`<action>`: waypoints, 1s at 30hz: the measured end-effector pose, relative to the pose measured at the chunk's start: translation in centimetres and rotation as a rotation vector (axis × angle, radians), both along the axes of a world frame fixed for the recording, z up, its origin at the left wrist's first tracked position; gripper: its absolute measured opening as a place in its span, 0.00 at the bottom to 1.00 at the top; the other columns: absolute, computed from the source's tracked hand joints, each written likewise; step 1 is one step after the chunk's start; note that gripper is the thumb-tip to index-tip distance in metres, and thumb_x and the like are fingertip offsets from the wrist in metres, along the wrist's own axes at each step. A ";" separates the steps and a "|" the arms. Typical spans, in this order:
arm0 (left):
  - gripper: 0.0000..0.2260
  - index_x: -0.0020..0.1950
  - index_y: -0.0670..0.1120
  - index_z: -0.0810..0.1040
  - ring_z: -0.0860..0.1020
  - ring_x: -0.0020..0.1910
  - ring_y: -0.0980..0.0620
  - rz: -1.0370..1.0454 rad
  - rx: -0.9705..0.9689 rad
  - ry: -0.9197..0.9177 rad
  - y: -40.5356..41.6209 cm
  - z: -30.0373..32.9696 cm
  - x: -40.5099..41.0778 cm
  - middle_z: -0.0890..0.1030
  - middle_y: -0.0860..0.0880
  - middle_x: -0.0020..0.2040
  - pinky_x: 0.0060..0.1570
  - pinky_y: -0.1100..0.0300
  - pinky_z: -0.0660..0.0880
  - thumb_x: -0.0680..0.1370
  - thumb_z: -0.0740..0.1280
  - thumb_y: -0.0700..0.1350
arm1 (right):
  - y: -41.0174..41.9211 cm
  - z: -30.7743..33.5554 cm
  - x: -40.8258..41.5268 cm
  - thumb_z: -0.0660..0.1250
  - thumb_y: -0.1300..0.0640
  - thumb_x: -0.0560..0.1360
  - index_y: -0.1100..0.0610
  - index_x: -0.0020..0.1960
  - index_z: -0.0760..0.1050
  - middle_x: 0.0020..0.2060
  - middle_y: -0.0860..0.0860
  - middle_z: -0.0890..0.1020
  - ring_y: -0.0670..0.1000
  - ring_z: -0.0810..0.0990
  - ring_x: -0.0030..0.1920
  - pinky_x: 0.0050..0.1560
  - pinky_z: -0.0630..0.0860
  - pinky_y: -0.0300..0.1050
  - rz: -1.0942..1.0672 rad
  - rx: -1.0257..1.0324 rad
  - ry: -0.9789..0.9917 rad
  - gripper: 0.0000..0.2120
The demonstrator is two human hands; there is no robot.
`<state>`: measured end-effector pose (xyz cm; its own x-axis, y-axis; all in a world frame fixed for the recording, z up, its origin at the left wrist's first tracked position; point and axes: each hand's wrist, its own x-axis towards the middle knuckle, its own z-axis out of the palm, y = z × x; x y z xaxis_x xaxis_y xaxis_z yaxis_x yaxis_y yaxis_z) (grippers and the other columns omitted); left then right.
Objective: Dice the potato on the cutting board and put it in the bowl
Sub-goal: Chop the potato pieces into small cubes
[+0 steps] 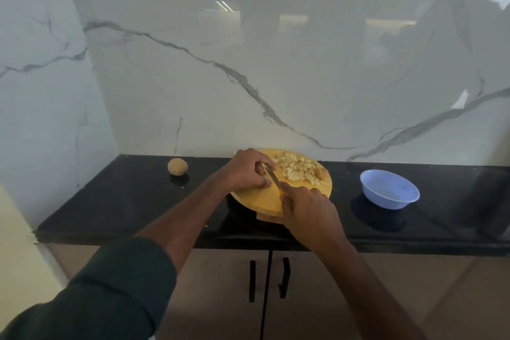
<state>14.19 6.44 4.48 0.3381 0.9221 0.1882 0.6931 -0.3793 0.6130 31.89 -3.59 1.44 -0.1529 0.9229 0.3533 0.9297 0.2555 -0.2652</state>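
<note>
Nearest the camera, the right hand (306,208) has its fingers curled round a yellow knife handle at the near edge of the round board (259,201), which sits on the black counter (124,201) with its near rim a little over the counter's front part. The knife (273,178) runs on a slant, handle toward the person, blade pointing away and to the left, its tip going under the left hand (248,171). That hand is arched on the board's left side, fingers curled down beside the blade; they seem to pinch a last small piece, though what lies under them is hidden. Just beyond and to the right, the diced potato (296,170) lies in a loose heap on the far half of the board, spread roughly left to right, with a bit of skin-coloured end at its right edge. The cubes look light, firm and wet-cut, so likely slippery singly and apt to scatter; I judge they are better taken together, scooped with a cupped hand and the flat of the blade, or by lifting the board at its rim and sliding them off. The blue bowl (389,188) stands well apart to the right, mouth up, nothing visible in it. A whole potato (177,166) rests off to the left, near the wall.
</note>
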 end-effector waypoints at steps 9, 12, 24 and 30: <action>0.10 0.52 0.52 0.86 0.78 0.45 0.58 -0.082 0.002 0.138 0.2 0.5 0.5 0.83 0.52 0.46 0.43 0.64 0.72 0.73 0.75 0.40 | 0.0 0.3 -0.5 0.53 0.50 0.85 0.46 0.77 0.65 0.49 0.53 0.81 0.56 0.79 0.47 0.41 0.73 0.49 -0.009 -0.026 -0.100 0.21; 0.10 0.51 0.55 0.85 0.80 0.49 0.51 -0.079 -0.004 0.149 0.1 0.6 0.6 0.84 0.49 0.49 0.49 0.55 0.77 0.73 0.74 0.41 | -1.1 0.2 0.4 0.51 0.49 0.85 0.44 0.79 0.62 0.47 0.51 0.81 0.53 0.78 0.46 0.42 0.77 0.49 0.008 -0.051 -0.097 0.22; 0.16 0.60 0.55 0.83 0.80 0.49 0.48 -0.037 -0.023 0.083 -0.3 -0.1 0.3 0.81 0.47 0.49 0.54 0.51 0.78 0.74 0.75 0.43 | -3.0 1.2 4.5 0.57 0.48 0.84 0.43 0.70 0.74 0.36 0.45 0.79 0.46 0.77 0.39 0.42 0.81 0.50 0.055 -0.030 0.096 0.16; 0.29 0.70 0.54 0.76 0.80 0.48 0.58 0.035 0.108 -0.100 -1.1 -2.1 -0.8 0.82 0.53 0.49 0.50 0.64 0.76 0.70 0.79 0.49 | -1.8 1.0 2.2 0.59 0.51 0.84 0.45 0.68 0.76 0.34 0.46 0.79 0.49 0.78 0.35 0.38 0.80 0.52 -0.021 0.044 0.142 0.15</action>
<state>13.41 5.35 2.36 0.2805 0.9058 0.3177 0.6446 -0.4230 0.6368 34.13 -5.40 2.46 -0.0793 0.9086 0.4100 0.8887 0.2508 -0.3838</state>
